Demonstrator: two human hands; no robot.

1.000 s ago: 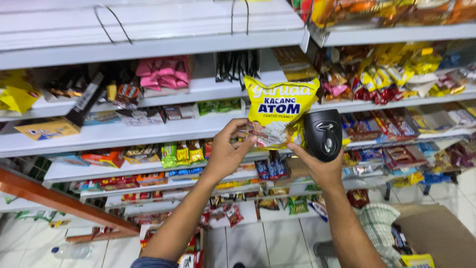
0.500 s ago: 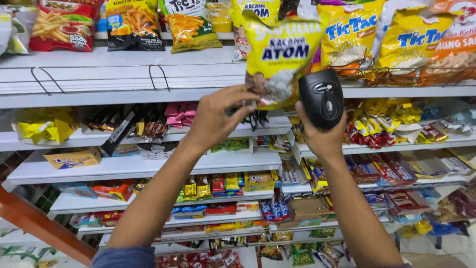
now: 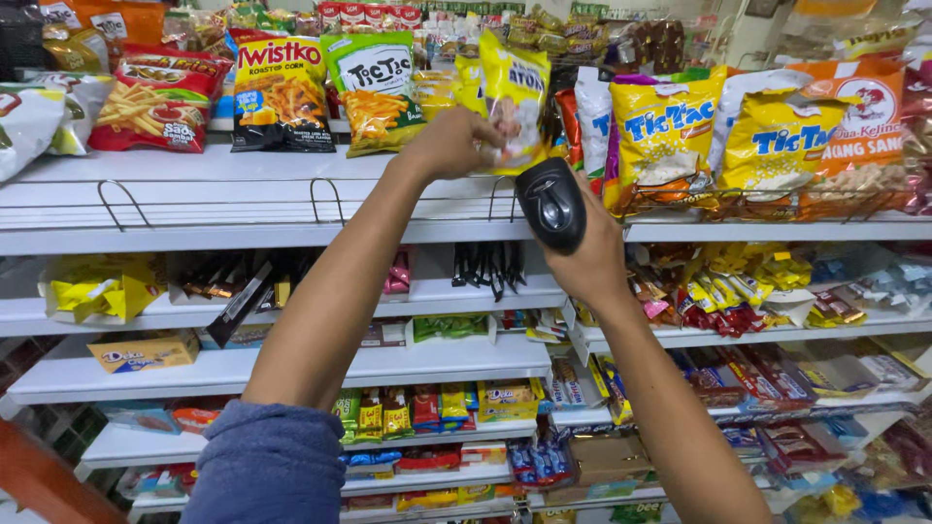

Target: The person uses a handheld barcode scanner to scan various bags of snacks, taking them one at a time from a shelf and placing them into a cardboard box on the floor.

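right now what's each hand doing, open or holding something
Left hand: closed on the yellow snack bag at the top shelf.
Right hand: closed around the black handheld scanner.

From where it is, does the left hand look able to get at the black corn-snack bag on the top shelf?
Probably yes, but not freely: the left hand grips a yellow snack bag. The black bag stands to its left at the shelf front, with nothing in between.
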